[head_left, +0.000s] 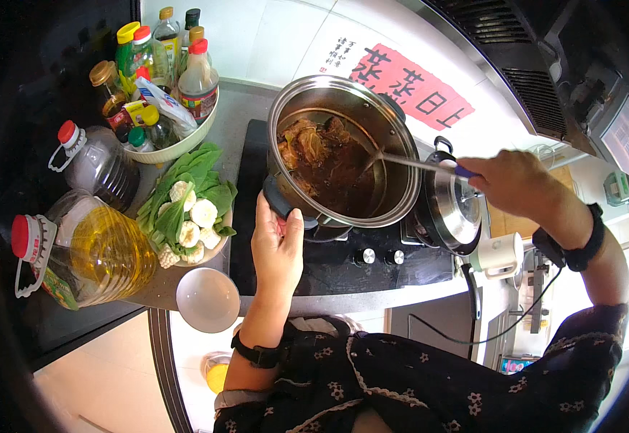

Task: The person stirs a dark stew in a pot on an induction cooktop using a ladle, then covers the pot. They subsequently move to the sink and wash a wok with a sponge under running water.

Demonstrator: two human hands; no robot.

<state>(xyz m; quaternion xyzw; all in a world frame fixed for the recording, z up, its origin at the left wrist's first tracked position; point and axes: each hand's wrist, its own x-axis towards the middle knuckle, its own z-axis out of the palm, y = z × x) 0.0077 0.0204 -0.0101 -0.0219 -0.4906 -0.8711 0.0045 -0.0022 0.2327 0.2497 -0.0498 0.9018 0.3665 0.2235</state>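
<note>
My left hand [279, 243] grips the black side handle [282, 199] of a deep stainless steel pot [341, 84], which is tilted so its mouth faces me. Inside, browned chunks of meat [312, 142] sit at the left in dark brown broth [341, 187]. My right hand [509, 173] is closed around the purple-and-metal handle [463, 172] of a long utensil, probably a ladle or spatula. Its shaft [412, 161] crosses the pot's right rim, and its head dips into the broth, mostly hidden. A second black handle [393, 106] shows at the pot's far side.
The pot is over a black glass gas hob [314, 265] with two knobs. A lidded pan [452, 208] stands right, beside a cream mug-like vessel [498, 257]. Leafy greens [184, 173] and cauliflower [204, 212], a white bowl [208, 299], an oil jug [108, 249] and a condiment basket [157, 156] stand left.
</note>
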